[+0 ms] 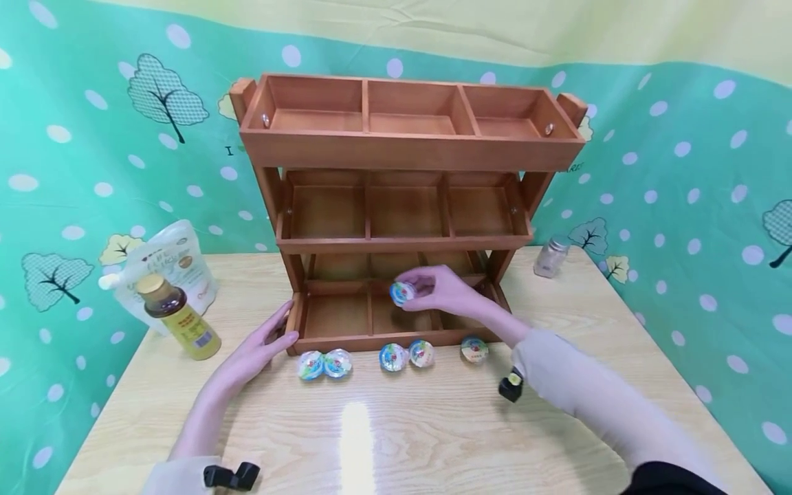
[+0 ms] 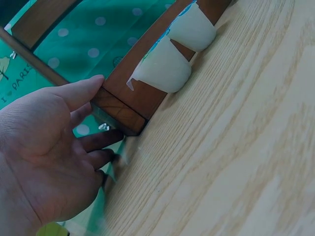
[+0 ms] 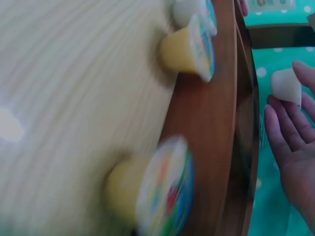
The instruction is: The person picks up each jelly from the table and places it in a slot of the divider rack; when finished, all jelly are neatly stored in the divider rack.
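Observation:
My right hand (image 1: 442,289) pinches a small jelly cup (image 1: 402,293) over the middle compartment of the bottom tray. In the right wrist view this cup (image 3: 286,86) shows a whitish body between thumb and fingers. My left hand (image 1: 262,347) rests against the left front corner of the wooden shelf (image 1: 408,152). The left wrist view shows its thumb (image 2: 88,91) touching that corner, the other fingers spread along the side. Lidded jelly cups stand along the tray's front: a left pair (image 1: 324,364), a middle pair (image 1: 407,356) and a single yellowish cup (image 1: 474,349) at right.
The shelf has stacked trays, each divided into three compartments. On the left stand a brown bottle (image 1: 179,317) with a yellow label and a white pouch (image 1: 170,265). A small clear jar (image 1: 552,256) stands at right. A green patterned cloth (image 1: 656,172) hangs behind the table (image 1: 445,433).

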Demonstrator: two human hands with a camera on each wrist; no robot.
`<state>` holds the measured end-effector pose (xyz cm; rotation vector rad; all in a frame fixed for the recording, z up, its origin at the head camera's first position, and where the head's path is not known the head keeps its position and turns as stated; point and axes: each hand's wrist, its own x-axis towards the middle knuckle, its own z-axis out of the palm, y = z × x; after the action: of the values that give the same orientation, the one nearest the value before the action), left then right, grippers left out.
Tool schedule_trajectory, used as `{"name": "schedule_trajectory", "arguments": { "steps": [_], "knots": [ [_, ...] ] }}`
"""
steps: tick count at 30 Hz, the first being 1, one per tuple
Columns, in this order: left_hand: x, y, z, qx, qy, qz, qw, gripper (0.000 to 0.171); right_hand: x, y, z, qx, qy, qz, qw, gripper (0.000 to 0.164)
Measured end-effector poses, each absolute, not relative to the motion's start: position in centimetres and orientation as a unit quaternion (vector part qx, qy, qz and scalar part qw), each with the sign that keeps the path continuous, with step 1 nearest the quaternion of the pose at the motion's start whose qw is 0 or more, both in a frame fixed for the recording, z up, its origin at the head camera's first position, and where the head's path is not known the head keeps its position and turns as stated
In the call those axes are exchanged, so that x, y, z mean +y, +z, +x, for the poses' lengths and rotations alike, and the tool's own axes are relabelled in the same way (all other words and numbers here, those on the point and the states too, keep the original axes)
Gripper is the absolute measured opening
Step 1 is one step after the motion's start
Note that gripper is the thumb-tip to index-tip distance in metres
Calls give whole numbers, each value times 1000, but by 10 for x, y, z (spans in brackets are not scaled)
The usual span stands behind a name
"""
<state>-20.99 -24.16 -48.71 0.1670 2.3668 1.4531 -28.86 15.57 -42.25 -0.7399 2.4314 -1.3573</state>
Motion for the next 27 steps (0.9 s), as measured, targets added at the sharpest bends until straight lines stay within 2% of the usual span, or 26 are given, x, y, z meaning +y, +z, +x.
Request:
{"name": "schedule_trajectory", "arguments": {
  "steps": [17,27],
  "knots": [
    [-242,-486,-208,833,524,65,166,77,39,-426,-314,837,-407,-323,169,51],
    [-242,-487,-211,831,525,72,167,78,7,-438,-311,846,-338,-368,188,50]
  ]
}}
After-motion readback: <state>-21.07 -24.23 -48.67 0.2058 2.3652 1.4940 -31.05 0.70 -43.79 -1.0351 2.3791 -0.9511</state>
